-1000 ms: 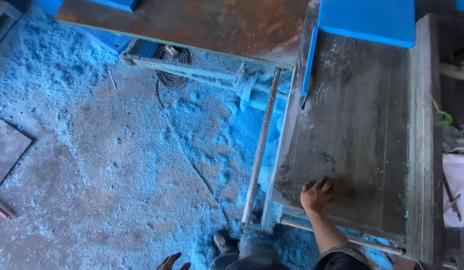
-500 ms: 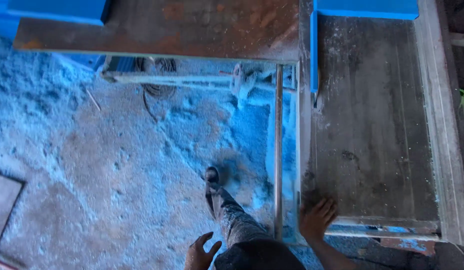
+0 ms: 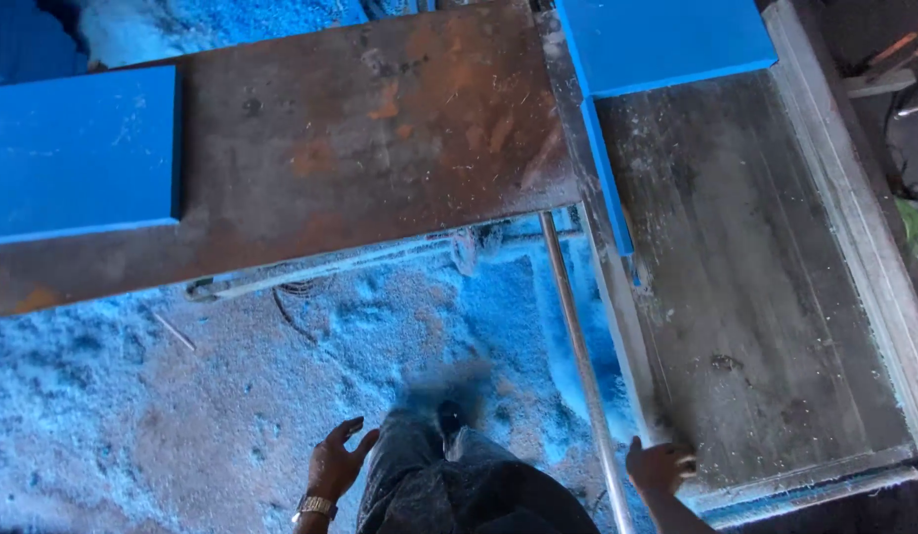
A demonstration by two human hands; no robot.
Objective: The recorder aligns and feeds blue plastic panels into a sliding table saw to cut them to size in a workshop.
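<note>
The person is walking forward, and the view has moved up since a second ago. Before, the right hand lay flat on top of the grey table, in from its near end. Now the right hand (image 3: 659, 467) sits at the near left corner of that grey table (image 3: 765, 326), low in the frame and right of the middle. Its fingers curl over the edge, so it looks like it is holding the table's edge, but how tight cannot be told.

The left hand (image 3: 338, 460) is at the bottom of the frame, left of the middle. It hangs in the air with its fingers spread a little. It holds nothing and touches nothing. A watch (image 3: 313, 507) is on that wrist.

Between the two hands is the person's leg in dark trousers (image 3: 459, 485), with a blurred foot stepping ahead onto the floor (image 3: 132, 415). The floor is covered with blue dust.

A thin metal rod (image 3: 577, 356) runs up from just beside the right hand, along the left side of the grey table.

More shows at the top now. A rusty brown plate (image 3: 360, 138) fills the upper middle. A blue board (image 3: 78, 153) lies on its left end. Another blue board (image 3: 661, 40) lies at the far end of the grey table, in the upper right
</note>
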